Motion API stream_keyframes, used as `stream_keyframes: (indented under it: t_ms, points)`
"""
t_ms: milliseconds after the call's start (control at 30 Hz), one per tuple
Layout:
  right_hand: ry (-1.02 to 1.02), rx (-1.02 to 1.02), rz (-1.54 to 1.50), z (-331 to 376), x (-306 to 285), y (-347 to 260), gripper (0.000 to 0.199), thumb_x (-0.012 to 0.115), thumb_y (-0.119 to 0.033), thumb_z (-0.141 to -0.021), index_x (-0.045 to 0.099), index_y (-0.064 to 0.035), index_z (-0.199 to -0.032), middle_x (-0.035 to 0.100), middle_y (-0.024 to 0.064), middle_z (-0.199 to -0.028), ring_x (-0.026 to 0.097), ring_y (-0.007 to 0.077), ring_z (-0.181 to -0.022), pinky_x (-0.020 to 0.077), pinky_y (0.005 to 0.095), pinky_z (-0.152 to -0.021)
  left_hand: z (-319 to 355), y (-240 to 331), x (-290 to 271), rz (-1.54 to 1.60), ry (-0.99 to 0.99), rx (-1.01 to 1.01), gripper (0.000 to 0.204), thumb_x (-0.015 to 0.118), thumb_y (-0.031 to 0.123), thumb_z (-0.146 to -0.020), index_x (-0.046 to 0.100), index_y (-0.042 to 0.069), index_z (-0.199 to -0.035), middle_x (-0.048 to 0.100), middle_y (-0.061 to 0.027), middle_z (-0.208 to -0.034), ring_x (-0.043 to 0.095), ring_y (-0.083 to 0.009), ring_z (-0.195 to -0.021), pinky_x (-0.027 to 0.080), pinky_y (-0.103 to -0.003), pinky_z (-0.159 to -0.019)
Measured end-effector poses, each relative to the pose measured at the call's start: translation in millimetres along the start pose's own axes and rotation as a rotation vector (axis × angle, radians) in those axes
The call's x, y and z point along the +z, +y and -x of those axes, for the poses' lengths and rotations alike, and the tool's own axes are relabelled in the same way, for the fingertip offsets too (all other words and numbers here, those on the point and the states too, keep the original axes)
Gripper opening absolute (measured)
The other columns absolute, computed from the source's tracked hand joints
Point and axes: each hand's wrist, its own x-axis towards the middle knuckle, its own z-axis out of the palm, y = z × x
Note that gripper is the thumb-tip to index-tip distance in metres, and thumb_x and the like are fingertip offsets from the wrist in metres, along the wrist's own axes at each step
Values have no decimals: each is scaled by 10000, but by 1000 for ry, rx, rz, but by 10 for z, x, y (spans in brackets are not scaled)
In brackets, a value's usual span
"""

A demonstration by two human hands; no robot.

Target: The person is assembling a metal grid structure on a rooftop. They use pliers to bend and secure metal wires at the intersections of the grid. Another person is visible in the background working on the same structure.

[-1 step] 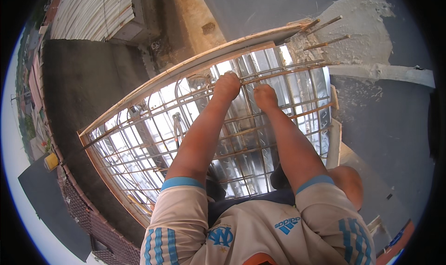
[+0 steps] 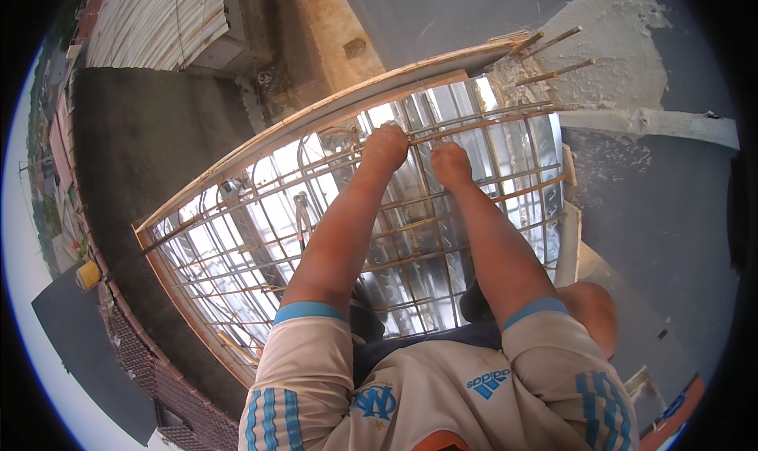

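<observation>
My left hand is closed in a fist at a long steel rebar near the far side of a rebar grid. Close by on its right, my right hand is closed too, just on the near side of the same bar. Whatever the fingers of either hand pinch is hidden. Under the grid lies shiny ribbed metal decking. A loop of thin wire or rod shows left of my left hand. Beside my left forearm, a two-handled tool like pincers rests on the grid.
A wooden form board borders the far side, another board the left end. Bare rebar ends stick out at the far right beside rough mortar. Beyond the boards are a lower drop, a corrugated roof and tiled roofing.
</observation>
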Motion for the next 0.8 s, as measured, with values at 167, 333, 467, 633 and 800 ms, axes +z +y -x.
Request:
stream_keyframes:
  t_ms: [167,333,467,633,800]
  points:
    - [75,-282,6,-243,76,362,156,530,-161,-760,656,-70,-771,641,159,-766,611,336,-733,487,421,-672,-46,93,-145,98,-138,-7,300,461,194,-805,624,-47,-876,618,-265,-929,613,-374,-881,478,-439,-810]
    - [-316,273,-578,-56,-244,-168,162,539,-155,-802,580,-55,-682,502,58,-543,459,180,-401,350,339,-362,-140,43,-249,223,-278,35,310,473,212,-812,654,-26,-893,619,-239,-990,588,-361,-983,464,-420,-849]
    - [-367,196,-629,5,-263,-198,189,562,-142,-830,544,-35,-675,422,7,-514,365,100,-349,289,270,-307,-127,217,-218,262,-210,-58,333,478,244,-804,655,-21,-901,620,-247,-958,596,-370,-936,468,-424,-834]
    - [-400,181,-587,9,-343,-227,174,552,-140,-839,555,-31,-704,415,2,-517,371,91,-363,301,259,-314,43,217,-134,223,77,-40,330,505,288,-803,643,-1,-885,626,-238,-877,597,-374,-859,472,-430,-789]
    - [-409,217,-648,14,-339,-207,183,569,-169,-855,563,-30,-736,421,-6,-531,362,80,-370,306,250,-318,236,82,-32,523,226,21,246,603,260,-795,635,19,-835,635,-199,-861,603,-366,-813,469,-429,-738]
